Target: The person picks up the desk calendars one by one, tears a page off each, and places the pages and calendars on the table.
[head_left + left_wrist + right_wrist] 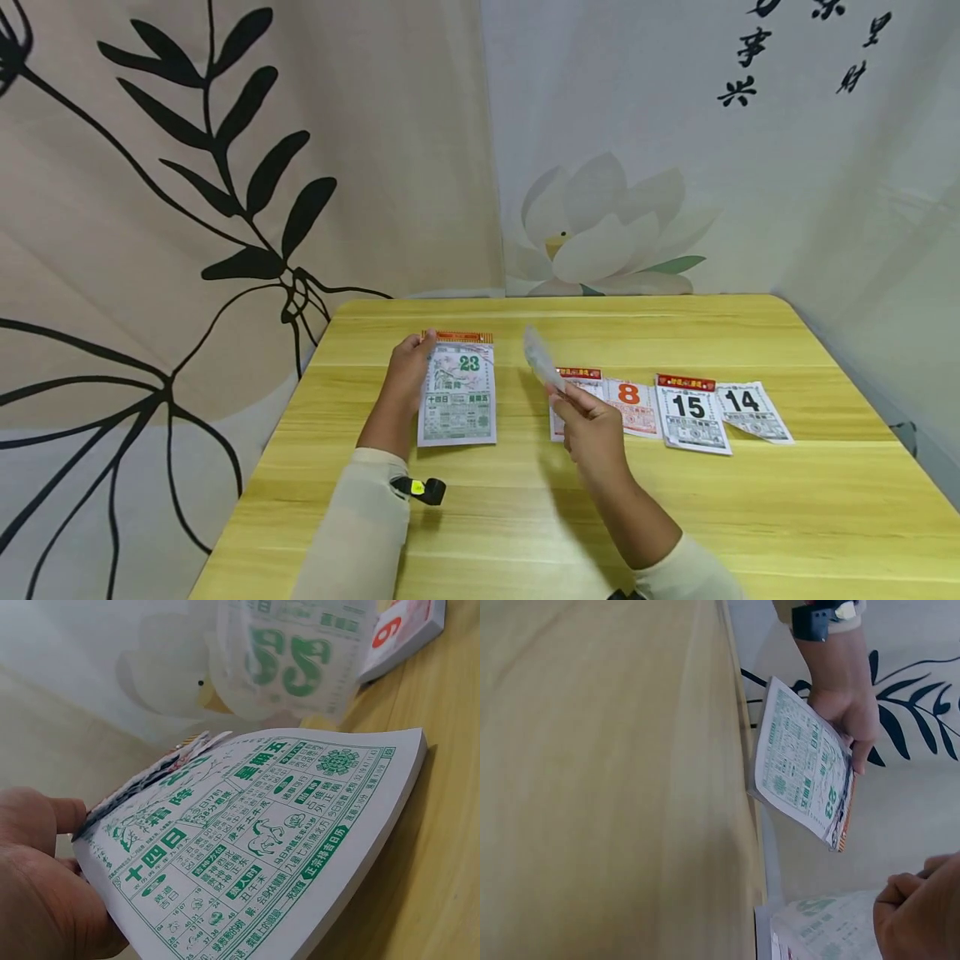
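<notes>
My left hand (407,372) grips a tear-off calendar (457,400) by its upper left edge, thumb on top. The calendar is thick, with an orange strip along its head and a green 23 on its top page. A torn calendar page (542,358) is pinched between the fingers of my right hand (596,433), raised above the table to the right of the calendar. In the left wrist view this loose sheet (292,660) carries a green 22 and looks slightly blurred. The right wrist view shows the right hand only in part, at the lower right.
Right of the hands lie a red-topped calendar (588,385), partly covered by my right hand, and a loose page with a red 8 (632,407). Beyond them lie a calendar showing 15 (692,417) and a loose 14 page (752,410). Cloth curtains stand behind the wooden table (480,533).
</notes>
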The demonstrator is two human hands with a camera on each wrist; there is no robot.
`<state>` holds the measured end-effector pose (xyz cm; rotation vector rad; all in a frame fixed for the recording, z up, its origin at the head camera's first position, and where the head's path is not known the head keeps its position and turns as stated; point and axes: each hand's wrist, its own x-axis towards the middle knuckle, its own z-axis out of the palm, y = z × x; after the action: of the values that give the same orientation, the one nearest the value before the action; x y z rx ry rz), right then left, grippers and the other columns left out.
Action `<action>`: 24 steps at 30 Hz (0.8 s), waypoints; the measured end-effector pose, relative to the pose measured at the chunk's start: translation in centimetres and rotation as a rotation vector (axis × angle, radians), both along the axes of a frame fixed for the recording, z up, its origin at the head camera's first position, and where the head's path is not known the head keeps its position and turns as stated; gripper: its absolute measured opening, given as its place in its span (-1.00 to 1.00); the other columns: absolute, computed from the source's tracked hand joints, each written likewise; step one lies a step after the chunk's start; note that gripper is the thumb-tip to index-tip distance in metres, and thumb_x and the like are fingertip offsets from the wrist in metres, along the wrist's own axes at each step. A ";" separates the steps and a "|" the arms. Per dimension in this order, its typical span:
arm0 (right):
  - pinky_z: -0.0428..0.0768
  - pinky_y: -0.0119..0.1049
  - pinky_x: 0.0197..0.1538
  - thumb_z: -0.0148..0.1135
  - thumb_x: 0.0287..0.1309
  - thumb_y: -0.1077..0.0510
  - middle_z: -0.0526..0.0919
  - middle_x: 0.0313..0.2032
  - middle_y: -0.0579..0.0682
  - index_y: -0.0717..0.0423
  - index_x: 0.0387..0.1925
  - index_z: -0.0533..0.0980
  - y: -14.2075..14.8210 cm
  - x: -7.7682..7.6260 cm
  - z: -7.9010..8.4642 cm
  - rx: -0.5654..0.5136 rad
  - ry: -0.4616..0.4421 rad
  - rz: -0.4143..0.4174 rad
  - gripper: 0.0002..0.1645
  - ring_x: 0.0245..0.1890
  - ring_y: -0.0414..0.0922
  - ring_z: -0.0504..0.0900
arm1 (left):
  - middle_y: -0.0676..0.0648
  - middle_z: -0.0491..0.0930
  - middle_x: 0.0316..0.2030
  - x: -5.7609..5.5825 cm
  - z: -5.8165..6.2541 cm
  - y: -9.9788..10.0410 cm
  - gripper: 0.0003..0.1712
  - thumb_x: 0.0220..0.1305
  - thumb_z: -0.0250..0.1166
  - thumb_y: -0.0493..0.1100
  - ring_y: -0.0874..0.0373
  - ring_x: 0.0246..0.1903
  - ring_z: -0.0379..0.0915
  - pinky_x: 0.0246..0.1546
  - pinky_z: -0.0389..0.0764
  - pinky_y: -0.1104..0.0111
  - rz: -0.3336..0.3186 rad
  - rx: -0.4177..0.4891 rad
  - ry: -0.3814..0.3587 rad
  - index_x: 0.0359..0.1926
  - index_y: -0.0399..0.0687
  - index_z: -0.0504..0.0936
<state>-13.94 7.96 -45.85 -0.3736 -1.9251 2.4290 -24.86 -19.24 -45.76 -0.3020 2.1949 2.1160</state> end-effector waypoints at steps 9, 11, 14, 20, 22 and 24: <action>0.27 -0.46 -0.66 0.35 0.46 0.26 0.61 0.45 0.22 0.21 0.57 0.41 -2.2 0.3 -0.4 0.213 0.001 0.237 -0.28 -0.79 -0.31 0.17 | -0.03 0.63 -0.27 -0.7 0.0 -0.6 -0.39 0.67 0.04 0.37 0.15 -0.35 0.64 -0.29 0.65 0.32 0.026 -0.094 -0.037 0.21 -0.03 0.56; 0.34 -0.44 -0.64 0.35 0.46 0.24 0.55 0.50 0.23 0.19 0.59 0.38 -2.6 0.3 -0.4 0.230 -0.013 0.289 -0.25 -0.77 -0.29 0.22 | -0.04 0.64 -0.25 -0.9 -0.1 -0.7 -0.39 0.68 0.05 0.35 0.15 -0.36 0.63 -0.28 0.65 0.32 0.025 -0.111 -0.039 0.30 0.00 0.57; 0.46 -0.41 -0.57 0.34 0.47 0.19 0.44 0.57 0.27 0.18 0.64 0.31 -3.3 0.3 -0.5 0.216 -0.049 0.369 -0.19 -0.74 -0.27 0.32 | -0.09 0.66 -0.18 -1.2 -0.4 -0.9 -0.36 0.70 0.04 0.33 0.14 -0.35 0.62 -0.25 0.65 0.30 0.019 -0.143 -0.046 0.43 0.02 0.54; 0.57 -0.35 -0.43 0.34 0.47 0.09 0.29 0.63 0.35 0.27 0.71 0.09 -4.2 0.7 -0.8 0.204 -0.131 0.488 0.00 -0.71 -0.23 0.48 | -0.23 0.62 0.09 -1.6 -1.5 -1.3 -0.29 0.77 -0.04 0.24 0.11 -0.17 0.58 -0.05 0.59 0.26 0.004 -0.212 -0.071 0.69 0.00 0.28; 0.58 -0.34 -0.42 0.35 0.47 0.06 0.25 0.65 0.36 0.30 0.72 0.04 -4.4 0.9 -0.9 0.216 -0.145 0.511 0.04 -0.71 -0.22 0.49 | -0.32 0.59 0.17 -1.8 -1.9 -1.3 -0.28 0.78 -0.05 0.21 0.01 -0.08 0.60 0.03 0.62 0.17 0.001 -0.219 -0.073 0.71 -0.02 0.23; 0.58 -0.34 -0.41 0.34 0.48 0.04 0.20 0.66 0.39 0.32 0.72 -0.01 -4.7 1.1 -1.0 0.221 -0.146 0.531 0.07 -0.70 -0.22 0.51 | -0.36 0.52 0.31 -2.0 -2.2 -1.3 -0.28 0.78 -0.05 0.19 -0.10 0.10 0.59 0.18 0.64 0.05 0.002 -0.233 -0.070 0.72 -0.03 0.20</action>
<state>-12.88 3.31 -46.82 -0.0297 -2.6084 2.4765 -26.88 -20.52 -47.92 -0.3870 2.4019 1.8210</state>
